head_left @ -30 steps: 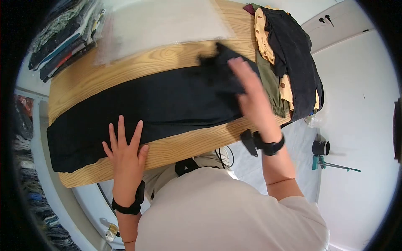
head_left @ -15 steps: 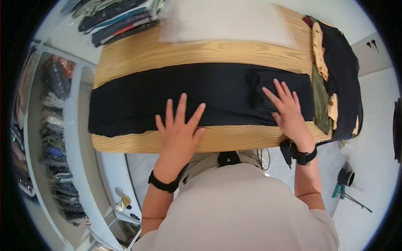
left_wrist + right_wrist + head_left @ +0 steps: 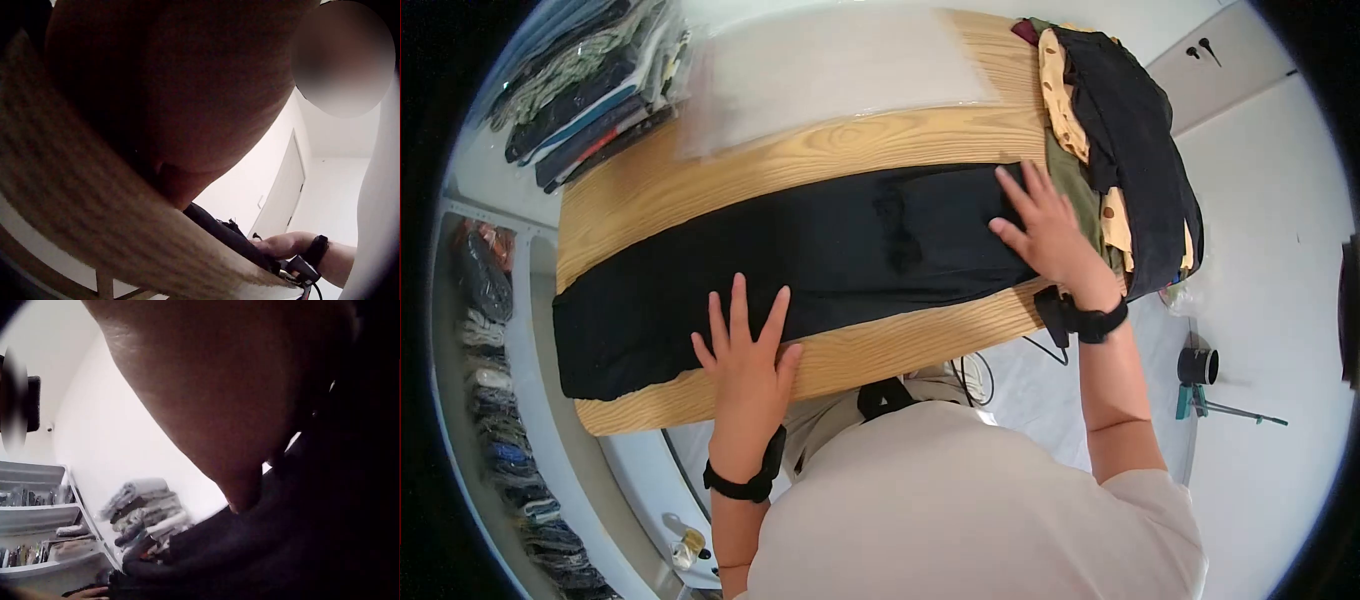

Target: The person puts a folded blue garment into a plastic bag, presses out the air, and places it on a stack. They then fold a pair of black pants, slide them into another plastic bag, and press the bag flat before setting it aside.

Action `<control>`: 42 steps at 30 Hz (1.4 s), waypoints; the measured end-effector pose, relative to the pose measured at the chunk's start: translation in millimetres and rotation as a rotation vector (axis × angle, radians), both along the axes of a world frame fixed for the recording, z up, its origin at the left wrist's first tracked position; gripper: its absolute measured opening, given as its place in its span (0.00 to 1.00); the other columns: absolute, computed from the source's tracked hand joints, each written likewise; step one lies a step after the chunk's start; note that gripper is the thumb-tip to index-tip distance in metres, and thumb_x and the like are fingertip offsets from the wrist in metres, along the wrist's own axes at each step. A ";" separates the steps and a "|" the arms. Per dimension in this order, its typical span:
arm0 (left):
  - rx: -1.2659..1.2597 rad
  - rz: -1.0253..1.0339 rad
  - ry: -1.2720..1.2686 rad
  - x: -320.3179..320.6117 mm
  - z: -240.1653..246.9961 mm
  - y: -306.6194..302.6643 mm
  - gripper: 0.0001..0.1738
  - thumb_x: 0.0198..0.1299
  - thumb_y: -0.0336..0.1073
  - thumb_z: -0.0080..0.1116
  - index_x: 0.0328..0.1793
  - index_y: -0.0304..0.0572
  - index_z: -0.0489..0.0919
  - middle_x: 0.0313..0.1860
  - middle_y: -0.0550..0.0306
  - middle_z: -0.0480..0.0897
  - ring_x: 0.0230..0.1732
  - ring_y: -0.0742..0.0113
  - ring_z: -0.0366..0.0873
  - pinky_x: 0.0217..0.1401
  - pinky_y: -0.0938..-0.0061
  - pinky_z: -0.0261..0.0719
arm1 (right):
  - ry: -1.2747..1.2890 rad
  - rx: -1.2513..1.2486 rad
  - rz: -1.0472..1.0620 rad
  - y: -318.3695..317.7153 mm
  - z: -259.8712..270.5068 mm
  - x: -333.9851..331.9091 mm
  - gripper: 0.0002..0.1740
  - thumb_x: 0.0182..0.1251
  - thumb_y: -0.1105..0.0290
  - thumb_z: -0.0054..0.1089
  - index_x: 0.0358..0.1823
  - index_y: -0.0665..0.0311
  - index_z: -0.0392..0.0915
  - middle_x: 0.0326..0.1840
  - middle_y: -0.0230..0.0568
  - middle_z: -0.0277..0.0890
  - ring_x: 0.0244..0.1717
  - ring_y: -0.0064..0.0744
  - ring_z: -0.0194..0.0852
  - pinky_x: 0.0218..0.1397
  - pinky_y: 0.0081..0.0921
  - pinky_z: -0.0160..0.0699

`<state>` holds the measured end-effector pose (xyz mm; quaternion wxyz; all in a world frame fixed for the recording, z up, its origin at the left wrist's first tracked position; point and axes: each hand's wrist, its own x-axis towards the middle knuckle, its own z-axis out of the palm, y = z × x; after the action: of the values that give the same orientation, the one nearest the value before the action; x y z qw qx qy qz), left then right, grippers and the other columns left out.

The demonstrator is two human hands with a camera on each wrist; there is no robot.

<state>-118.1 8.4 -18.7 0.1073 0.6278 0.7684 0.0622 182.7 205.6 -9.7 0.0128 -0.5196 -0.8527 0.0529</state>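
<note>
Lying on black cloth (image 3: 830,240), left fingers (image 3: 740,302) and right fingers (image 3: 1016,192) spread; bags (image 3: 662,62) hold clothes (image 3: 600,82).

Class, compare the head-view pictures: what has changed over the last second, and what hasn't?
The right end of the black garment, bunched up a second ago, has come down flat. The right hand has shifted right over the last half-second, resting at that end. The left hand, clothes pile and plastic sheets have stayed put.
</note>
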 end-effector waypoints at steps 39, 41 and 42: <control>0.021 -0.014 0.053 -2.2 -6.4 0.2 0.33 0.62 0.48 0.53 0.74 0.69 0.58 0.78 0.46 0.43 0.77 0.38 0.38 0.68 0.30 0.40 | 0.918 -0.045 -0.242 -76.1 -10.6 -110.5 0.28 0.58 0.80 0.56 0.62 0.73 0.64 0.62 0.63 0.64 0.62 0.60 0.63 0.65 0.38 0.64; 0.104 -0.017 0.054 -1.3 -7.7 -0.6 0.31 0.62 0.49 0.53 0.72 0.65 0.63 0.74 0.43 0.52 0.75 0.37 0.44 0.68 0.30 0.42 | 0.707 0.267 0.238 -81.2 19.1 -133.8 0.43 0.40 0.86 0.58 0.66 0.68 0.61 0.65 0.57 0.64 0.66 0.55 0.61 0.67 0.43 0.61; 0.188 -0.025 0.053 -1.1 -8.5 -1.7 0.28 0.61 0.49 0.54 0.69 0.60 0.68 0.70 0.40 0.60 0.72 0.36 0.50 0.67 0.30 0.44 | 0.667 0.220 0.369 -81.5 24.3 -146.4 0.46 0.37 0.85 0.60 0.67 0.66 0.60 0.66 0.53 0.63 0.68 0.52 0.59 0.68 0.41 0.59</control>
<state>-119.2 6.7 -27.2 0.0281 0.6461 0.7538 0.1161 36.3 124.2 14.6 0.3347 -0.3073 -0.8814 0.1286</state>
